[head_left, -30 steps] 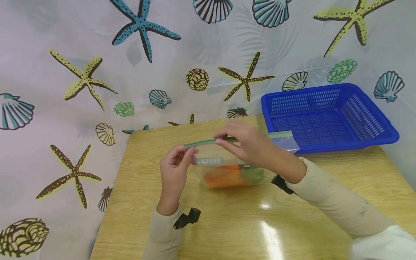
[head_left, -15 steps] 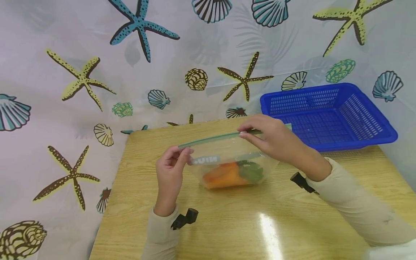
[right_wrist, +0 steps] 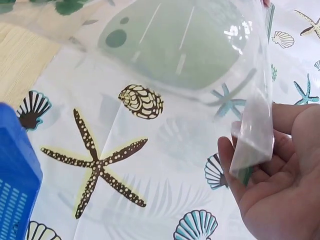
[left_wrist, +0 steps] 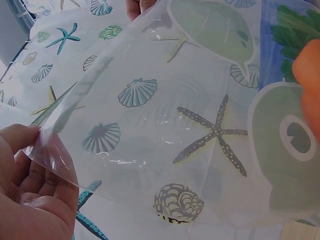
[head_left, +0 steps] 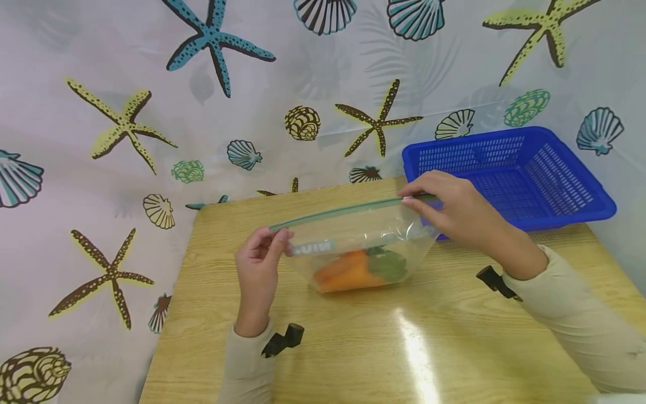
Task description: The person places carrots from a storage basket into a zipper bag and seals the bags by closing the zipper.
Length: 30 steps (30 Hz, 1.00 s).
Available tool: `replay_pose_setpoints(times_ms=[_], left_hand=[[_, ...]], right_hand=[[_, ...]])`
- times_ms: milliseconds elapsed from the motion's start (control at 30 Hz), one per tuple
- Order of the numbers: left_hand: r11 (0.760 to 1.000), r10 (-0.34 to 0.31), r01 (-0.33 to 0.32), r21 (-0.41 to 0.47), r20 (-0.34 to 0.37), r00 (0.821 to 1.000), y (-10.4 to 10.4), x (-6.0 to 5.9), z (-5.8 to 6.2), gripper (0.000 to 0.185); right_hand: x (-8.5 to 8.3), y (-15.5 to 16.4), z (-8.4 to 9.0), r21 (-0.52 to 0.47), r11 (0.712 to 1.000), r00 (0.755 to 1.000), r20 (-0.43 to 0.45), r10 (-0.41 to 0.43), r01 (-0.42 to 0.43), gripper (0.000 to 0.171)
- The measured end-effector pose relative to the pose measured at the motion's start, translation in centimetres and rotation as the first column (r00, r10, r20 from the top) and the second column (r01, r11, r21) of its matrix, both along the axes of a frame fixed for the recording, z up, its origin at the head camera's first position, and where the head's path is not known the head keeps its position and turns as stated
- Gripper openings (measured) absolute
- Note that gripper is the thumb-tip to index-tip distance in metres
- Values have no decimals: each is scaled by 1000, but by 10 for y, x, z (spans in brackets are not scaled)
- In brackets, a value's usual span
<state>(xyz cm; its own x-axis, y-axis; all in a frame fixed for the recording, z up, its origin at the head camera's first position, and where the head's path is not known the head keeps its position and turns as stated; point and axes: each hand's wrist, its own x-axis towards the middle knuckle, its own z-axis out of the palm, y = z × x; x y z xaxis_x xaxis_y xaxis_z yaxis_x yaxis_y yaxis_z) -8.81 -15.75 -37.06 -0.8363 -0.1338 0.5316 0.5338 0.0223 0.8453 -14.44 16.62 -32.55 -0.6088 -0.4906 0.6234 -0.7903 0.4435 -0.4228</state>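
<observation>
A clear zip bag [head_left: 363, 230] with a green zip strip along its top stands on the table. Inside it lie orange carrots [head_left: 350, 270] and a bunch of green leaves [head_left: 387, 265]; in the left wrist view the orange piece [left_wrist: 309, 75] shows through printed plastic. My left hand [head_left: 257, 264] pinches the bag's top left corner between thumb and fingers. With thumb and forefinger, my right hand [head_left: 454, 210] pinches the zip strip close to its right end. The right wrist view shows the bag's corner hanging in front of the right hand [right_wrist: 285, 175].
A blue plastic basket [head_left: 570, 216] stands at the back right of the wooden table [head_left: 353, 348], just behind the right hand. A white cloth [head_left: 282, 67] printed with starfish and shells hangs behind and to the left.
My right hand has slid along the zip strip to the right, from the middle to near its end. The left hand keeps its corner, drifting slightly left.
</observation>
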Motion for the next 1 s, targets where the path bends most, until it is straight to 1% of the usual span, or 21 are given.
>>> replay_pose_setpoints(times_ms=[233,367,467,600,700,800,900,933,1000], left_hand=[[1000,3,-3,3,-9,1000,-3,-1,3,9],[1000,-2,2,11,-16,1000,-5,-1,4,8],[1000,-6,6,8,-26,1000,-6,-3,3,7],[1000,-16,15,-3,-28,999,-7,-5,3,7],[1000,-10,10,-14,-5,1000,-8,-5,3,10],[999,13,-12,-38,31,999,-13,-4,3,12],[998,25,-22,-52,57,998,-18,-4,3,13],[998,24,-21,-55,61,998,-19,-4,3,14],[998,18,-14,-55,64,998,-22,-4,3,15]], right_hand=[[-1,17,0,36,996,997,14,-76,76,22],[-1,26,-1,65,990,991,27,-130,129,22],[0,32,-2,79,985,988,29,-155,152,23],[-1,36,-4,85,985,987,41,-156,152,22],[-1,37,-7,94,983,984,71,-163,156,22],[-1,37,-11,94,983,977,127,-169,157,24],[0,37,-14,63,988,961,228,-153,142,26],[0,36,-15,43,990,951,275,-143,136,25],[1,36,-16,11,991,919,372,-129,134,25]])
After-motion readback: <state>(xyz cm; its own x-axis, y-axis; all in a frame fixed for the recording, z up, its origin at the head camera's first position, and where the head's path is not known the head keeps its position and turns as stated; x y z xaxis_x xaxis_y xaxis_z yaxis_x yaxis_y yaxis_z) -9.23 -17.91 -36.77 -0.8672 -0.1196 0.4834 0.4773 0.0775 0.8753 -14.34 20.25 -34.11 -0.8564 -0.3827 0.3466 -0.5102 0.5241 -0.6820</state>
